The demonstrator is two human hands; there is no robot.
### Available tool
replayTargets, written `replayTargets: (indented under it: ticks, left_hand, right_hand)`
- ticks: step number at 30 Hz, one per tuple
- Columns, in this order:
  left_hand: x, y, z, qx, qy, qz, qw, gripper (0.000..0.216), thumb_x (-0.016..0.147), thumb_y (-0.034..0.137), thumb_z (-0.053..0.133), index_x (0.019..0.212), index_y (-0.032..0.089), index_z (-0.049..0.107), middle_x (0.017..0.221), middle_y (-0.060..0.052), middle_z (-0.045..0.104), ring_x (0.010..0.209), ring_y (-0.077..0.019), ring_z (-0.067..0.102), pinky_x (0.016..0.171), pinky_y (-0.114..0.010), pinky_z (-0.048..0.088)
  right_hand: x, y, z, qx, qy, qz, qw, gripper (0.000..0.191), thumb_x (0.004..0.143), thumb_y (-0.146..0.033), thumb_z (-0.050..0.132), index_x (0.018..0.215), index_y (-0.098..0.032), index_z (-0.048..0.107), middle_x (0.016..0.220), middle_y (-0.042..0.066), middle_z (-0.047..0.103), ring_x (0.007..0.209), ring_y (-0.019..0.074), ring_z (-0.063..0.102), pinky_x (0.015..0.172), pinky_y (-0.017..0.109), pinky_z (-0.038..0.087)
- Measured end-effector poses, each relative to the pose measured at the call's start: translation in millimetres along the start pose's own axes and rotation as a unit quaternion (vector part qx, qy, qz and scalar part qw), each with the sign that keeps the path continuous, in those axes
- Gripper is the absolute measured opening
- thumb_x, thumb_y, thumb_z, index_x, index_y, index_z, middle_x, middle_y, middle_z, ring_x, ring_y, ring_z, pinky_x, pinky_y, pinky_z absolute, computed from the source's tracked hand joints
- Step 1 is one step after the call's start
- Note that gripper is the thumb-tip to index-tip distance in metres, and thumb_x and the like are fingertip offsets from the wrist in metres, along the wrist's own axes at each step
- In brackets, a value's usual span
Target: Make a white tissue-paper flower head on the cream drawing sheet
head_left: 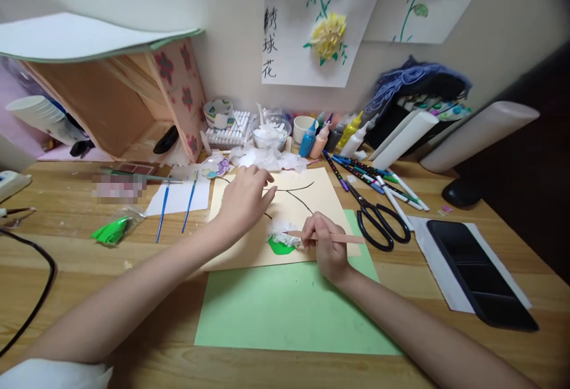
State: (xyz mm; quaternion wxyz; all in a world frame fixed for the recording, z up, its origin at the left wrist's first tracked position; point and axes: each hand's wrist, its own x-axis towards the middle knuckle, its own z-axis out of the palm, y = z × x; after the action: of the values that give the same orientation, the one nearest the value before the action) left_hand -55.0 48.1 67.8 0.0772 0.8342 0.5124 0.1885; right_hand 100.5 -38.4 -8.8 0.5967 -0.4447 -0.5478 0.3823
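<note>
My right hand (pixel 327 246) is closed around a thin peach-coloured stick (pixel 350 239) with a pointed tip. That tip touches or lies just over a ruffled white mass (pixel 285 236), which sits along the top of a bright green piece (pixel 281 247). Both lie on a cream paper (pixel 240 255) marked with black branching lines. Over the upper left of this paper is my left hand (pixel 247 199), its thumb apart from the bent fingers and nothing visible in it. Underneath, a light green sheet (pixel 285 312) sticks out towards me.
Black-handled scissors (pixel 378 220) and several pens (pixel 365 172) lie right of the paper. Two blue brushes (pixel 164 208) and a green packet (pixel 111 230) are on the left. Paint bottles (pixel 318 139) and a bowl of white scraps (pixel 270 133) stand behind. A black tray (pixel 481 276) lies at right.
</note>
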Motion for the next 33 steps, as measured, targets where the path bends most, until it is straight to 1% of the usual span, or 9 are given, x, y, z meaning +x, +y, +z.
replayTargets:
  ticks: [3,7,13,19,24,27,29,31,33]
  left_hand:
    - [36.3,0.8,14.3,0.069,-0.049,0.008,0.996,0.022,0.079,0.020,0.061,0.099,0.013,0.060,0.105,-0.015,0.058,0.105,-0.0300,0.048,0.080,-0.037,0.042]
    - [67.2,-1.9,38.9,0.065,-0.060,0.010,0.996,0.017,0.076,0.022,0.064,0.091,0.013,0.064,0.100,-0.016,0.060,0.102,-0.0300,0.050,0.078,-0.036,0.044]
    - [75.6,-4.5,62.8,0.043,-0.032,-0.009,0.999,0.010,0.078,0.019,0.057,0.079,0.012,0.064,0.091,-0.017,0.063,0.099,-0.0320,0.051,0.075,-0.039,0.044]
    - [73.1,-6.5,64.5,-0.011,-0.014,-0.003,1.000,0.011,0.078,0.017,0.052,0.076,0.014,0.062,0.085,-0.013,0.065,0.090,-0.0275,0.055,0.072,-0.036,0.044]
    - [48.6,-2.1,35.9,-0.076,-0.012,0.021,0.997,0.012,0.083,0.024,0.051,0.083,0.017,0.060,0.087,-0.006,0.067,0.082,-0.0192,0.059,0.072,-0.031,0.045]
    - [17.5,0.5,8.6,-0.186,0.008,0.032,0.982,0.013,0.083,0.029,0.052,0.080,0.018,0.059,0.083,-0.003,0.067,0.076,-0.0160,0.060,0.068,-0.027,0.044]
    - [-6.0,0.2,-6.6,-0.234,0.028,0.010,0.972,0.013,0.083,0.030,0.054,0.079,0.019,0.060,0.080,-0.002,0.067,0.074,-0.0150,0.059,0.062,-0.026,0.042]
    - [-28.3,-2.9,-14.0,-0.280,0.011,-0.021,0.960,0.015,0.081,0.031,0.057,0.075,0.018,0.060,0.077,-0.002,0.065,0.071,-0.0139,0.057,0.061,-0.025,0.042]
    - [-47.5,-9.0,-11.7,-0.334,-0.025,-0.052,0.941,0.016,0.079,0.032,0.060,0.073,0.018,0.061,0.074,-0.001,0.065,0.068,-0.0127,0.056,0.060,-0.024,0.042]
  right_hand:
    - [1.7,-0.2,1.0,0.015,-0.006,0.018,1.000,0.040,0.095,-0.038,0.035,0.061,-0.019,0.047,0.048,-0.004,0.045,0.041,0.0097,0.043,0.042,0.023,0.034]
    - [1.9,-0.1,1.2,0.007,-0.022,0.014,1.000,0.042,0.095,-0.039,0.034,0.060,-0.019,0.046,0.047,-0.004,0.044,0.041,0.0101,0.042,0.042,0.024,0.034]
    - [2.0,0.8,0.3,0.013,-0.034,0.008,0.999,0.042,0.095,-0.037,0.034,0.060,-0.019,0.046,0.048,-0.003,0.044,0.043,0.0098,0.041,0.044,0.024,0.034]
    - [2.7,-0.8,-0.2,0.006,-0.033,0.005,0.999,0.041,0.095,-0.037,0.033,0.061,-0.019,0.047,0.048,-0.004,0.044,0.042,0.0096,0.041,0.044,0.023,0.034]
    - [1.9,-0.8,-1.1,0.009,-0.025,-0.006,1.000,0.040,0.095,-0.037,0.033,0.061,-0.019,0.047,0.048,-0.004,0.044,0.041,0.0099,0.042,0.042,0.023,0.034]
    - [-0.3,0.6,-2.1,0.008,-0.021,-0.027,0.999,0.040,0.095,-0.035,0.033,0.061,-0.019,0.048,0.049,-0.003,0.044,0.042,0.0101,0.041,0.043,0.024,0.033]
    - [-2.3,1.1,-2.4,-0.010,-0.036,-0.050,0.998,0.041,0.095,-0.035,0.032,0.060,-0.019,0.048,0.049,-0.003,0.044,0.043,0.0109,0.041,0.044,0.025,0.035]
    - [-4.1,0.1,-1.9,-0.037,-0.069,-0.075,0.994,0.042,0.095,-0.035,0.032,0.059,-0.020,0.048,0.048,-0.002,0.043,0.044,0.0120,0.042,0.046,0.027,0.036]
    - [-4.6,-2.3,-0.7,-0.074,-0.110,-0.096,0.987,0.041,0.095,-0.033,0.031,0.060,-0.020,0.049,0.048,-0.002,0.045,0.045,0.0127,0.044,0.048,0.027,0.037]
